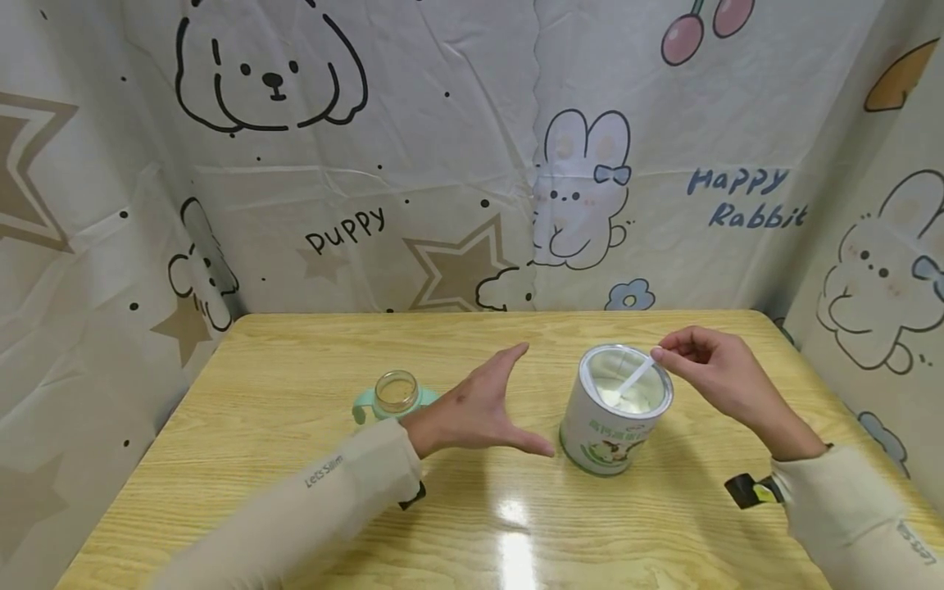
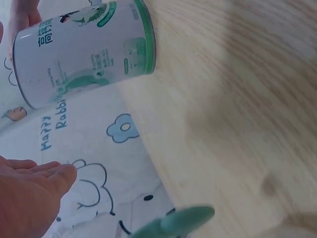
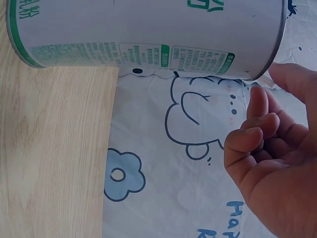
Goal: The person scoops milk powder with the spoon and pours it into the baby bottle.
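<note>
A white milk powder can (image 1: 612, 438) with green print stands uncovered on the table, pale powder (image 1: 636, 401) inside. My right hand (image 1: 726, 373) is at the can's right rim and pinches the handle of a white scoop (image 1: 636, 375) between thumb and fingertips; the scoop's lower end reaches into the powder. Left of the can is my left hand (image 1: 479, 406), thumb and fingers spread wide, apart from the can and holding nothing. The right wrist view shows the right hand's other fingers (image 3: 242, 144) curled beside the can.
A baby bottle (image 1: 397, 392) with mint-green handles and an uncovered mouth stands behind my left forearm, partly hidden by it. The wooden table (image 1: 295, 352) ends at a printed cloth (image 1: 442, 164) hanging at the back and both sides.
</note>
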Demonstrator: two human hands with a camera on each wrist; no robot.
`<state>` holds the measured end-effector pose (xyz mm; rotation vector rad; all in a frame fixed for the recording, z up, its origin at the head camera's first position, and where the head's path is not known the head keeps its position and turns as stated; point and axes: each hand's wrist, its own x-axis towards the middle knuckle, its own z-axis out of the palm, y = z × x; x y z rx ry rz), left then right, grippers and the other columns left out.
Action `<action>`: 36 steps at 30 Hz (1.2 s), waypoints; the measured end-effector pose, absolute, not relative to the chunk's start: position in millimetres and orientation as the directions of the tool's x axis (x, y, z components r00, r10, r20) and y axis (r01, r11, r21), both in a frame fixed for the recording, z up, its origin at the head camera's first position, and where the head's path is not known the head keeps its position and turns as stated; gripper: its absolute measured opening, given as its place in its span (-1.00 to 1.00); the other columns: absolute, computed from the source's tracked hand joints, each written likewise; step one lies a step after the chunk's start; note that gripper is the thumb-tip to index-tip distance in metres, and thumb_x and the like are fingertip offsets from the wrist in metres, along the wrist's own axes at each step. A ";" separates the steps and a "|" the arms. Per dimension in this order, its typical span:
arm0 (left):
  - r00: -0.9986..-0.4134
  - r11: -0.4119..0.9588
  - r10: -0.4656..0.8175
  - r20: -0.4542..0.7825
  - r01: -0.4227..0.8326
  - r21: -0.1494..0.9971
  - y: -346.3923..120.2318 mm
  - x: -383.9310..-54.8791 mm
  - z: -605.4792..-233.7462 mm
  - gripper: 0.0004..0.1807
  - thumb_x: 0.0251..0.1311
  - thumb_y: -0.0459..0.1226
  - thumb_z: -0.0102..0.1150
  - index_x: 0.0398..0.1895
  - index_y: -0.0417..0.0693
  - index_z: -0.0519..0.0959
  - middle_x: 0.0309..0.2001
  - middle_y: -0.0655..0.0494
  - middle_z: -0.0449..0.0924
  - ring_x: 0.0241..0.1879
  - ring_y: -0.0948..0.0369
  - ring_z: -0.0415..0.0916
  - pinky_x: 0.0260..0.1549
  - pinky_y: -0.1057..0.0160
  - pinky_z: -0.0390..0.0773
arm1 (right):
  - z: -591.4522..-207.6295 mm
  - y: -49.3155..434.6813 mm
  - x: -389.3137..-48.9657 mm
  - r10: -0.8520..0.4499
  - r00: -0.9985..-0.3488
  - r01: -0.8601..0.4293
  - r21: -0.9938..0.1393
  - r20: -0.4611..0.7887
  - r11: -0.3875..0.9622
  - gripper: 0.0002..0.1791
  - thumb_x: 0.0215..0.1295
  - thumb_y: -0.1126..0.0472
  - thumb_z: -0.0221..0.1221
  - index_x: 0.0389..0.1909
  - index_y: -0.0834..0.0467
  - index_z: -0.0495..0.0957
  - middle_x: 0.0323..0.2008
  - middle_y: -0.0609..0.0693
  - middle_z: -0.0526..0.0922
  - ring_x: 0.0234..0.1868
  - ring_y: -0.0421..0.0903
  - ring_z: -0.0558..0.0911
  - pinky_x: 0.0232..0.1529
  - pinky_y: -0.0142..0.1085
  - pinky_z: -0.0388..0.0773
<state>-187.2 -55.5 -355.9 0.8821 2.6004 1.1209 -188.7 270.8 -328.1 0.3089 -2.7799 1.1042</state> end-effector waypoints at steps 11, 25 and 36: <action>-0.803 0.502 0.590 0.080 0.443 0.742 -32.9 -186.0 -367.0 0.43 -0.27 0.13 0.65 0.60 -0.10 -0.07 0.55 -0.04 0.02 0.50 0.06 0.03 0.39 -0.03 0.24 | -328.6 271.3 -186.2 -0.120 -0.975 -0.217 -0.688 0.187 0.692 -0.62 0.41 0.00 0.24 -0.14 0.29 0.63 -0.30 0.09 0.65 -0.38 -0.10 0.51 -0.46 -0.39 0.45; -0.815 0.418 0.570 0.108 0.401 0.815 -6.0 -184.9 -381.9 0.33 -0.17 0.03 0.64 0.59 -0.08 -0.04 0.55 0.00 0.04 0.46 0.04 0.15 0.36 0.08 0.32 | -322.7 268.1 -184.3 -0.182 -0.977 -0.208 -0.704 0.113 0.679 -0.63 0.39 0.04 0.26 -0.10 0.31 0.65 -0.26 0.11 0.69 -0.34 -0.14 0.53 -0.38 -0.38 0.48; -0.809 0.314 0.550 0.208 0.431 0.846 12.2 -190.8 -388.1 0.18 -0.19 -0.01 0.66 0.52 0.05 0.15 0.41 0.19 0.28 0.38 0.26 0.22 0.35 0.11 0.31 | -323.0 266.6 -186.7 -0.195 -0.975 -0.214 -0.705 0.109 0.677 -0.72 0.39 0.13 0.27 -0.16 0.32 0.67 -0.33 0.05 0.70 -0.38 -0.19 0.53 -0.38 -0.39 0.48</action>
